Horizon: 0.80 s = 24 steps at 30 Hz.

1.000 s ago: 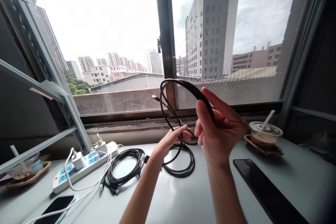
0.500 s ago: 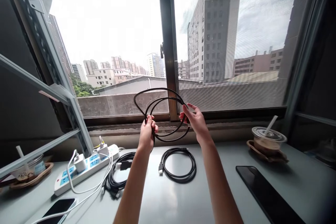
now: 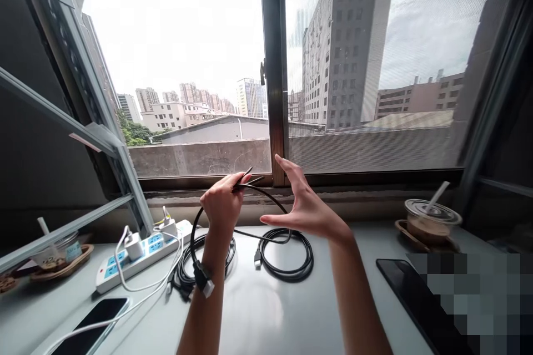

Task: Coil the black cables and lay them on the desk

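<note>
My left hand (image 3: pixel 221 203) is closed around a black cable (image 3: pixel 268 195) above the table, in front of the window sill. One loop of it sags to the right, and an end with a dark plug (image 3: pixel 202 277) dangles by my left wrist. My right hand (image 3: pixel 306 202) is open beside the loop, thumb and fingers spread wide. Below lies a neatly coiled black cable (image 3: pixel 308 267) with a plug at its left side. Behind my left forearm is a bundle of black cables (image 3: pixel 180 273), partly hidden.
At left, a white power strip (image 3: pixel 144 258) holds chargers with white cords, near a phone (image 3: pixel 94 327). A lidded drink cup (image 3: pixel 431 219) stands in a holder at right, with a black flat device (image 3: pixel 410 291) before it. Another cup (image 3: pixel 62 252) and metal shelf bars (image 3: pixel 62 116) are at left.
My right hand has let go of the cable and spread open. My left hand has turned over with the cable, whose loops now hang lower, and a plug end has come into sight.
</note>
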Each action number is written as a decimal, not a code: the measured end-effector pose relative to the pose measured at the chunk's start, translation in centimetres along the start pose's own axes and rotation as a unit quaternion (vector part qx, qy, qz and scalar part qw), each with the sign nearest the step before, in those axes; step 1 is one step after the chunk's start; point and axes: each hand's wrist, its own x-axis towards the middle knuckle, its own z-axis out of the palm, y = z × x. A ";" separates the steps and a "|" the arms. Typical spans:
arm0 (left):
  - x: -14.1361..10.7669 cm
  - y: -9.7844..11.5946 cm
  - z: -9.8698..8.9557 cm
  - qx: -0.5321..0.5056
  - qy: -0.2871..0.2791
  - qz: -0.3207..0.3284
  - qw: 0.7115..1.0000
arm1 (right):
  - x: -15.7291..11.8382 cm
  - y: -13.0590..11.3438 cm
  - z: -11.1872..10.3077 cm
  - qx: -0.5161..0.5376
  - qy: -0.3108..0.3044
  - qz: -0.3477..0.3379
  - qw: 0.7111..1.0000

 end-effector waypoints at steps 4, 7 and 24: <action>-0.3 0.9 -0.5 -0.092 -0.005 0.078 0.993 | 0.9 0.6 1.2 -0.055 0.031 0.010 0.998; -0.4 1.3 -0.8 -0.201 -0.038 0.084 0.975 | 1.1 0.5 0.8 -0.038 0.073 -0.029 0.996; -6.0 7.7 5.1 -0.185 0.043 0.085 0.978 | 1.0 1.0 -0.9 0.013 0.306 0.128 0.943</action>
